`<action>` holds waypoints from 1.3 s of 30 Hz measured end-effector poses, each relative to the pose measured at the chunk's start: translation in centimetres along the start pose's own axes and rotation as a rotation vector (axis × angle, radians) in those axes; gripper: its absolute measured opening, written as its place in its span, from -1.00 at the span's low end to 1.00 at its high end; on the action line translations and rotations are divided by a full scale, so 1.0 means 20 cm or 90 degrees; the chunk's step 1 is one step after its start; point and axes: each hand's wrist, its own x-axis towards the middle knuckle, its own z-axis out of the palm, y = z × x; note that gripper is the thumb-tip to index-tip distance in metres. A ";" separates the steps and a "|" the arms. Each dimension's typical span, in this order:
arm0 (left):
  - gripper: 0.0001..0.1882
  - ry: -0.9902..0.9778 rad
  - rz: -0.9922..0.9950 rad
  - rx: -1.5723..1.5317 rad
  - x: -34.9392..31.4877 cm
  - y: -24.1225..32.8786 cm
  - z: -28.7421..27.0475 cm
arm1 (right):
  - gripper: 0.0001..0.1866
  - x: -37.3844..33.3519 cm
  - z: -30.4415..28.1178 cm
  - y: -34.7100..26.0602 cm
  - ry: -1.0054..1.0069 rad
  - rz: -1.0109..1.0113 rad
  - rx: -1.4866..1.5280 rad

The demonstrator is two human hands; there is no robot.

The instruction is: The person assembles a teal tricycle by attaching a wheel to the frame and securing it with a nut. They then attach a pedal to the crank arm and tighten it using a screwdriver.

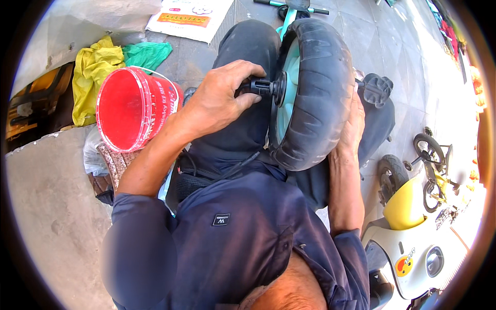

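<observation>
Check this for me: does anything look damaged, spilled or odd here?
I see no spill. The red bucket has rough whitish marks around its rim, so it looks worn or dirty; I can't tell which. The black tyre against the right hand has dusty grey patches but no obvious damage.

The left hand (217, 98) pinches a short black rod (262, 87) on a fat black rubber wheel (320, 98). The right hand (354, 124) lies against the wheel's other side. A round red plastic bucket (155, 106) sits left.

Lettering in several spots
Print marks the red bucket (164, 103), white sack (187, 21) and shirt (206, 250) label (221, 219).
</observation>
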 end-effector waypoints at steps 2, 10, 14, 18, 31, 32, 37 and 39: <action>-0.57 -0.017 0.005 0.008 0.00 0.00 -0.01 | -0.61 0.03 -0.04 0.02 -0.010 0.006 -0.002; -0.68 -0.068 -0.184 -0.309 0.01 -0.05 0.00 | -0.61 0.04 -0.02 0.00 -0.045 0.032 0.018; -0.68 -0.071 -0.248 -0.327 0.01 -0.03 -0.03 | -0.62 0.06 0.01 -0.02 -0.061 0.025 0.014; -0.67 -0.072 -0.227 -0.326 0.03 -0.07 -0.03 | -0.61 0.09 0.01 -0.06 -0.095 0.016 -0.034; -0.72 -0.053 -0.166 -0.235 0.31 -0.07 -0.08 | -0.61 0.37 0.05 -0.13 -0.118 0.083 -0.040; -0.73 -0.050 -0.157 -0.226 0.36 -0.07 -0.08 | -0.61 0.41 0.05 -0.14 -0.122 0.084 -0.057; -0.72 -0.037 -0.134 -0.245 0.60 -0.12 -0.11 | -0.63 0.64 0.10 -0.25 -0.132 0.104 -0.145; -0.72 -0.019 -0.136 -0.248 0.69 -0.13 -0.14 | -0.63 0.74 0.15 -0.31 -0.138 0.102 -0.177</action>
